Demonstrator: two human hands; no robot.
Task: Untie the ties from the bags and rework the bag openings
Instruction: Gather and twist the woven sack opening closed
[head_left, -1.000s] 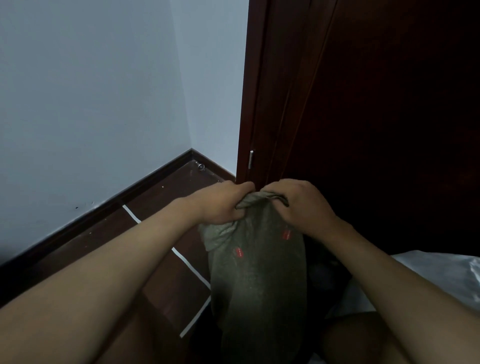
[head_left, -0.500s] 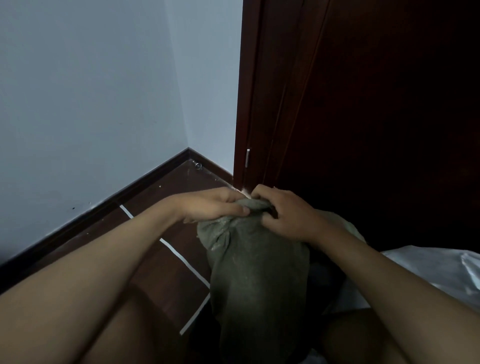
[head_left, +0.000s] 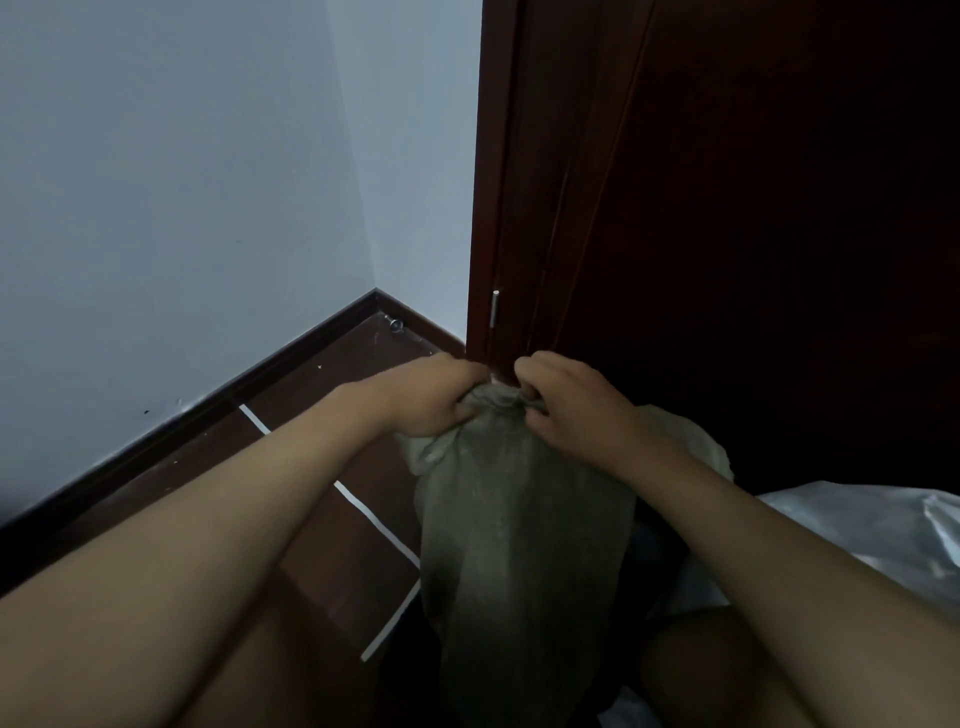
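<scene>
The left hand (head_left: 431, 400) has its fingers curled into the gathered top of the grey-green sack (head_left: 519, 519), gripping a bunch of the cloth at the neck. The right hand (head_left: 566, 410) is doing the same from the other side, fingertips tucked down and pinching the puckered mouth, so the two fists sit close together with only a small knot of fabric between them. A second ago the right hand lay flatter over the top, with two small red marks showing on the sack's front; those marks are gone from sight now and both hands have bunched up tighter on the neck. I cannot make out a tie among the folds, so I cannot tell whether it is off yet. My guess is that the person is working the mouth loose, and the opening is not spread so far.

The sack stands upright on the dark wooden floor (head_left: 332, 519), between the person's knees, just in front of the foot of the dark door frame (head_left: 498, 208). A loose flap of it hangs out on the left, below the left wrist. A pale plastic bag (head_left: 857, 525) lies to the right, near the right forearm. White strips (head_left: 374, 519) cross the floor left of the sack, and the wall corner (head_left: 374, 208) is beyond.
</scene>
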